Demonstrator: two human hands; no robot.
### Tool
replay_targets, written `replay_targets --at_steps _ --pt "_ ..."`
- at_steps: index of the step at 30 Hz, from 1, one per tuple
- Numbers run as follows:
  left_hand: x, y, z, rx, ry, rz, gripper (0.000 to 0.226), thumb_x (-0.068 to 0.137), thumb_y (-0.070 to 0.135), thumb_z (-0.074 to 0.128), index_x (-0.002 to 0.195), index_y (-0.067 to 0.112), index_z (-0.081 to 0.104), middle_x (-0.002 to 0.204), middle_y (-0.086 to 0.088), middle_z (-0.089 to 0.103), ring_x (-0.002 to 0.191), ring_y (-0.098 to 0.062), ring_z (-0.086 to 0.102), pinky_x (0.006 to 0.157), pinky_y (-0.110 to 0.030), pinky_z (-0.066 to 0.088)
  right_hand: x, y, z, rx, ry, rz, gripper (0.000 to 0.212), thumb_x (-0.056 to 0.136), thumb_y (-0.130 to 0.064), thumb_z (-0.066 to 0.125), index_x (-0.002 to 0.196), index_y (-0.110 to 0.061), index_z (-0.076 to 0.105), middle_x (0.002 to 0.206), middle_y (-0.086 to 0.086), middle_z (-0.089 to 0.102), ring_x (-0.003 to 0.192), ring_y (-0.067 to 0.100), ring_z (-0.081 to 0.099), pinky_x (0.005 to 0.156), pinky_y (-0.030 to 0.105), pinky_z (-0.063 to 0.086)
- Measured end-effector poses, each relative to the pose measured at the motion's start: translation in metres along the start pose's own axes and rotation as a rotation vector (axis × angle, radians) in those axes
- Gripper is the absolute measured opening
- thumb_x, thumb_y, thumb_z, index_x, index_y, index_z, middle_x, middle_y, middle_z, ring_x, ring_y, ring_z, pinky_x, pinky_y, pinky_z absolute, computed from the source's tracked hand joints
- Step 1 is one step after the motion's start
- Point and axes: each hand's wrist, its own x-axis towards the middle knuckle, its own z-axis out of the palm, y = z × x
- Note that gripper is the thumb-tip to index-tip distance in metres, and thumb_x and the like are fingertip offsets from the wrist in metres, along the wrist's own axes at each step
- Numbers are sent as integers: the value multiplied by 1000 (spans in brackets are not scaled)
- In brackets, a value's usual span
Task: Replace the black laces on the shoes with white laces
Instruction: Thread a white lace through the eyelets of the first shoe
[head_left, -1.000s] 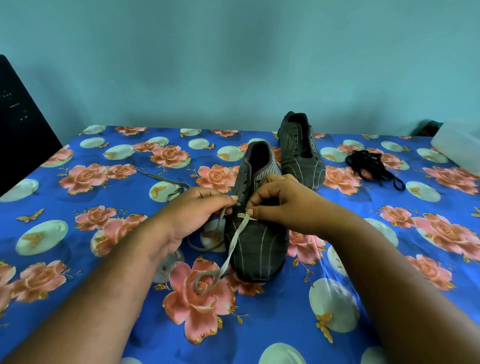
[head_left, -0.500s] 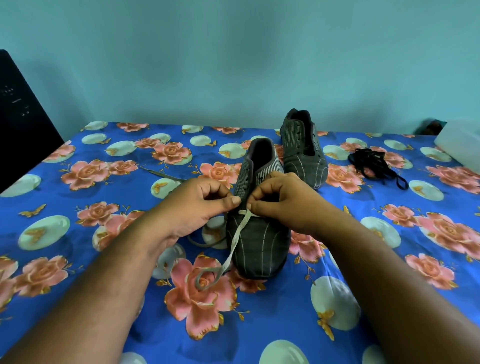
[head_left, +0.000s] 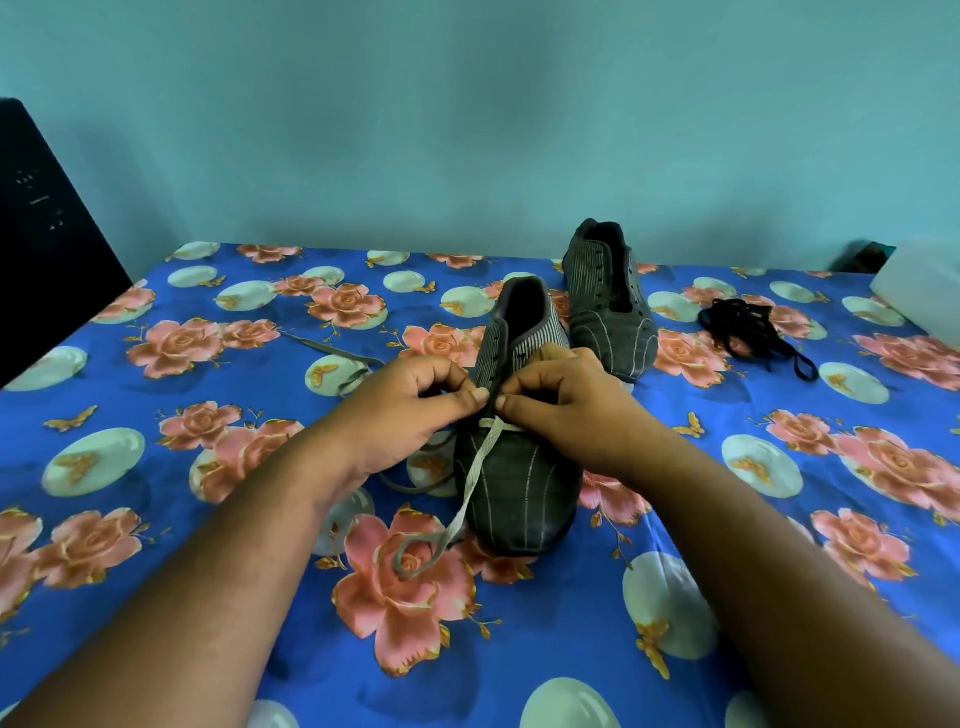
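**Hands working a white lace at the near shoe's eyelets**

At the bottom of the frame, 2 bare forearms are reaching in from the lower corners over a blue floral cloth (head_left: 519, 649) covering the bench. Just past them, the free end of the white lace (head_left: 470, 488) is trailing down over the toe of the near shoe (head_left: 519, 493) and curling on a pink rose at lower centre. The near shoe is sitting at centre frame, toe pointing toward the viewer. Above its toe, the left hand (head_left: 410, 410) and the right hand (head_left: 566, 405) are meeting fingertip to fingertip over the lowest eyelets, each with curled fingers pinching at the lace where it is crossing the shoe. Another stretch of lace (head_left: 343, 364) is lying on the cloth left of the left hand. Farther back, the second shoe (head_left: 608, 301) is standing just behind and right of the first, without laces. In the upper right, the black laces (head_left: 753, 327) are lying in a loose heap on the cloth, well apart from both shoes.
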Motion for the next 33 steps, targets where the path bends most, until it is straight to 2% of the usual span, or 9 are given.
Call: replay_targets --at_steps 4,9,13,15,19,23,27,30,33 --pt "0 1 2 -88 -40 -25 11 96 22 67 91 14 73 86 7 70 82 -2 63 79 -17 51 0 2 2 14 22 32 14 86 -46 65 77 -36 69 92 -11 56 109 20 44 104 56 35" --pt "3 1 5 -292 -31 -176 25 97 15 65 109 -6 70 100 -9 75 91 -10 66 79 -14 52 2 -3 8 -39 16 97 32 91 -39 63 60 -33 58 88 -10 51 113 20 40 101 47 29" --pt "3 -1 5 -283 -21 -188 27 95 21 67 109 -2 72 108 -10 77 97 -15 69 96 -29 50 -1 0 6 31 8 41 18 86 -49 65 71 -40 68 94 -11 56 113 20 42 106 52 31" --pt "1 -2 4 -257 -35 -171 25 95 22 67 107 0 72 104 -7 78 93 -10 69 92 -24 51 -2 3 1 48 -5 -6 13 84 -54 66 75 -46 70 92 -13 56 112 19 44 107 54 32" --pt "2 -4 -4 -138 -76 -100 11 96 23 67 89 19 74 81 12 72 78 4 62 72 -9 47 -4 7 -13 -127 -26 -116 12 94 -52 62 82 -50 66 93 -10 48 108 13 36 103 42 26" --pt "4 -11 -15 24 -40 -57 15 94 32 69 86 20 72 99 18 66 98 -1 59 94 -26 44 -6 12 -19 -268 -45 -237 34 91 -65 43 99 -46 70 92 -12 41 101 14 36 93 37 25" --pt "6 -17 -20 231 21 -6 18 92 46 68 83 30 69 113 20 63 121 -6 53 112 -46 37 -10 15 -24 -348 27 -321 34 98 -58 39 106 -42 69 94 -14 40 98 14 40 93 40 29" --pt "7 -22 -27 318 -5 13 21 85 65 64 86 45 68 119 23 60 131 -10 48 114 -56 32 -11 14 -25 -487 91 -390 34 102 -51 39 109 -37 70 96 -10 48 99 18 45 93 43 31" --pt "7 -25 -32 552 27 -5 16 94 56 59 82 47 63 120 22 52 132 -13 41 112 -51 26 -12 13 -23 -557 141 -444 35 103 -48 40 108 -31 71 97 -6 54 101 22 50 94 46 33"
